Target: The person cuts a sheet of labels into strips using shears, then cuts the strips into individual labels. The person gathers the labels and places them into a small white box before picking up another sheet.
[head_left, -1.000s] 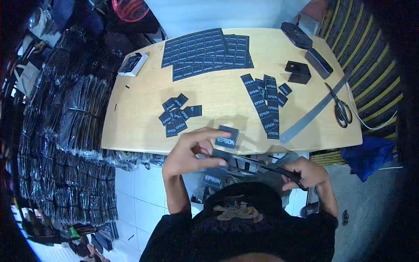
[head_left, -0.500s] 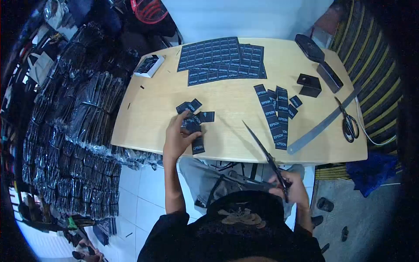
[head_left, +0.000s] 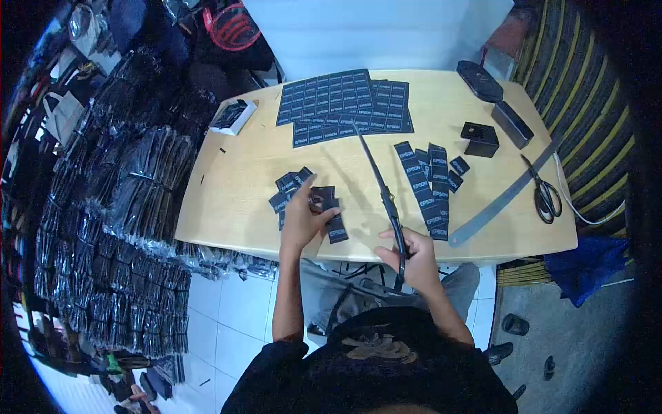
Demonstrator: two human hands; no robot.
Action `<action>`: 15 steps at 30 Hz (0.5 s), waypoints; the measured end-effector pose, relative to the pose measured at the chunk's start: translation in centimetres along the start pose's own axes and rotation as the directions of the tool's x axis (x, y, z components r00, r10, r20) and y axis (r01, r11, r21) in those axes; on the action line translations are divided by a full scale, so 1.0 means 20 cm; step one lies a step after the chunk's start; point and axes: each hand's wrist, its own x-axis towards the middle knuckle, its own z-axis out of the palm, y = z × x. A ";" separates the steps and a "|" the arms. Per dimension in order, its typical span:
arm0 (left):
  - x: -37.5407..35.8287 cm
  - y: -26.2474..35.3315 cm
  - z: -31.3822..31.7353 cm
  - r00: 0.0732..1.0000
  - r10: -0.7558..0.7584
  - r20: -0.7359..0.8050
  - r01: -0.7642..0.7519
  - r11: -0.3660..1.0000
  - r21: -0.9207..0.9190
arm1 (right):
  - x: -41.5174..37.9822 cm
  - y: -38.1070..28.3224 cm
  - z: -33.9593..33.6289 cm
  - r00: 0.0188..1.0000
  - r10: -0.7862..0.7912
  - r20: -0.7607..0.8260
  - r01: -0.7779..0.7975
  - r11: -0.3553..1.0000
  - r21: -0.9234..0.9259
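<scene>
At the left, a small box (head_left: 234,117) sits near the table (head_left: 200,217) edge, away from the handwork. Loose labels (head_left: 287,181) lie heaped beside the left hand (head_left: 308,210), perhaps to keep cut pieces together within its reach. That hand reaches forward, index finger stretched over the heap, thumb on a short strip (head_left: 336,230); whether the fingers close on it underneath, I cannot tell. Beyond, the sheets (head_left: 324,98) overlap at the far side, likely stored out of the way. The right hand (head_left: 412,255) grasps the scissors (head_left: 380,179) by the handles, forearm angled in from the lower right; the blades point up and away over the table, seemingly together and clear of the labels. Just right of them, longer strips (head_left: 414,181) fan out, probably for easy picking. Farther right lie a ruler (head_left: 496,200) and a spare pair (head_left: 546,196), apart from both hands.
</scene>
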 end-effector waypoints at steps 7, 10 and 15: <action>-0.01 -0.13 -0.13 0.986 -0.166 -0.012 0.166 0.974 0.156 | -0.03 0.02 -0.03 0.999 0.046 -0.004 -0.046 0.999 -0.024; 0.00 -0.18 -0.15 0.989 -0.132 -0.068 0.145 0.959 0.246 | -0.04 0.01 -0.04 0.999 0.049 0.014 -0.048 0.997 -0.055; -0.04 -0.07 -0.15 0.985 -0.009 -0.173 0.031 0.992 0.125 | -0.03 0.03 -0.01 0.998 0.031 0.051 -0.029 0.999 -0.039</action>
